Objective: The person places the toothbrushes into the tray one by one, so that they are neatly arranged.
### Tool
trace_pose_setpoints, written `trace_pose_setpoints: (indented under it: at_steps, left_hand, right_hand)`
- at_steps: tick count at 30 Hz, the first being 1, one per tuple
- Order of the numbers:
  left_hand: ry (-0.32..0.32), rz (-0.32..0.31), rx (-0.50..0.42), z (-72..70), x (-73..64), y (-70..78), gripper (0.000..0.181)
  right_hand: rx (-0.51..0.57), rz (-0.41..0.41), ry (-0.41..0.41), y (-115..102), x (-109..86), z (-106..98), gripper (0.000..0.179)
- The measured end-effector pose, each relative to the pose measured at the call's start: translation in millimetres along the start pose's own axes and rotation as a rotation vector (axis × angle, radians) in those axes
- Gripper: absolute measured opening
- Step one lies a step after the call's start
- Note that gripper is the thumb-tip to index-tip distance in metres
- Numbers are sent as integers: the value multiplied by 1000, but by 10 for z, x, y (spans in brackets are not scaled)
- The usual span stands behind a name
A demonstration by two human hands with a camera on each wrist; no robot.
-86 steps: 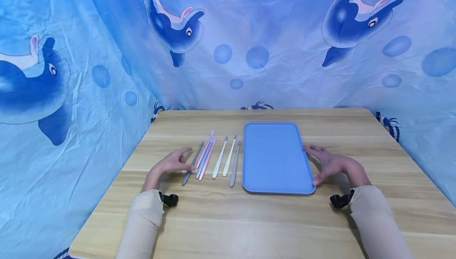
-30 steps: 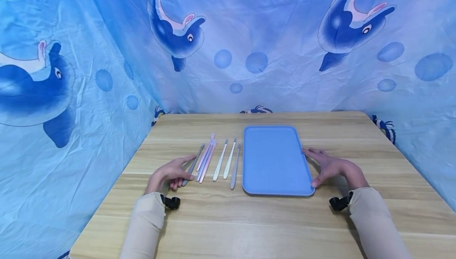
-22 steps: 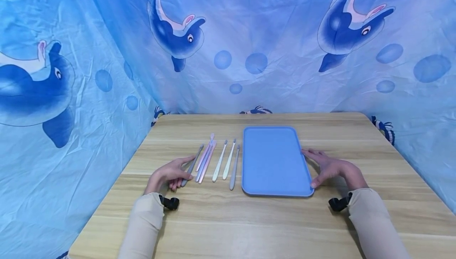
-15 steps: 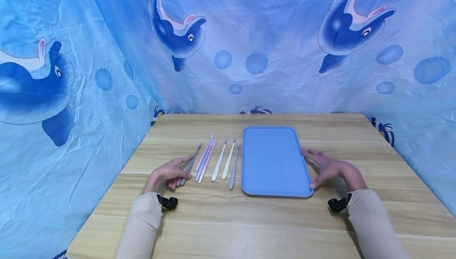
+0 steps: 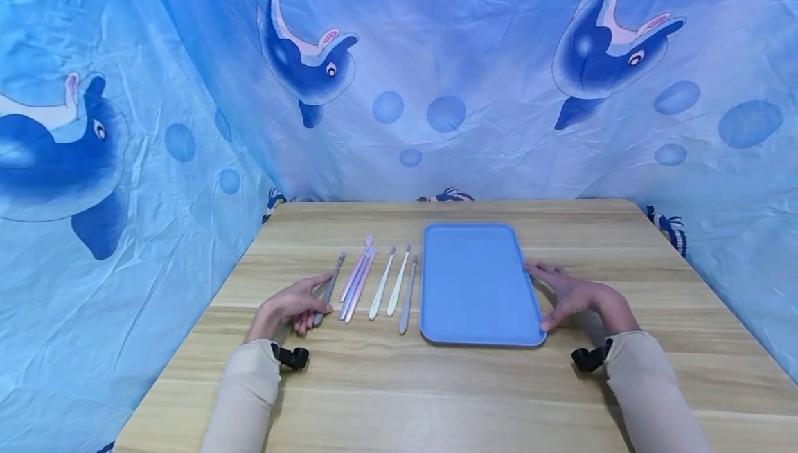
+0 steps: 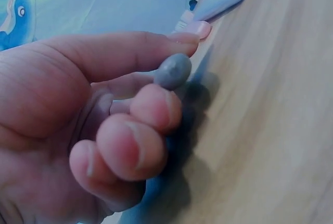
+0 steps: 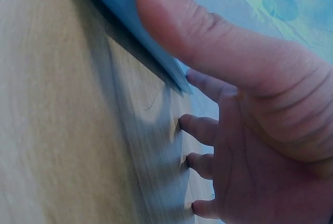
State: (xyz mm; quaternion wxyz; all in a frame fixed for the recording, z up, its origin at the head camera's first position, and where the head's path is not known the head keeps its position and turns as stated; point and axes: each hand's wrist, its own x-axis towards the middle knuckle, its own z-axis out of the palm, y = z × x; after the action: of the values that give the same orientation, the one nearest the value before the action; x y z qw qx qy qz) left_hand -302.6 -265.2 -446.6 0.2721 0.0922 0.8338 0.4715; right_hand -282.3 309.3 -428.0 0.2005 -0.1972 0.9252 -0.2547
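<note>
A dark grey toothbrush (image 5: 329, 289) lies at the left end of a row, and my left hand (image 5: 300, 303) pinches its handle between thumb and curled fingers. Its rounded end (image 6: 173, 72) sticks out toward the camera in the left wrist view. Just right of it, two pink toothbrushes and a bluish-purple toothbrush (image 5: 353, 289) lie bunched and overlapping. My right hand (image 5: 576, 298) is spread beside a blue tray (image 5: 480, 283); the thumb (image 7: 192, 34) touches the tray near its front right corner. The index fingertip is at the right edge, and the other fingertips rest on the table.
Two whitish toothbrushes (image 5: 382, 285) and a grey-blue toothbrush (image 5: 408, 300) lie between the bunch and the tray. The wooden table (image 5: 399, 391) has a blue dolphin-print curtain (image 5: 486, 58) behind it and along its left side.
My left hand first hovered over the grey toothbrush, then took hold of it. The toothbrush has since shifted slightly left, away from the pink ones. My right hand stays at the tray.
</note>
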Motion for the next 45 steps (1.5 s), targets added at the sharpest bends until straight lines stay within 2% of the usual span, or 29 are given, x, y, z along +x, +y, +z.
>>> trace_pose_setpoints:
  at_steps: [9,14,22,26,30,45]
  left_hand:
    - [44,-47,12,2,-29,40,93]
    - [58,-66,-36,-4,-54,66,94]
    - [70,-63,-65,-2,-68,113,92]
    - [51,-40,-85,-7,-70,125,90]
    - [42,-48,-111,2,-71,124,89]
    - [54,-64,-103,18,-37,94,94]
  right_hand:
    - [-7,-17,10,-2,11,11,129]
    - [0,-26,7,-11,4,8,129]
    - [-3,-23,4,12,13,18,130]
    - [11,-16,-4,26,19,27,130]
    - [15,-13,-7,30,26,31,131]
    - [8,-17,-3,39,15,8,130]
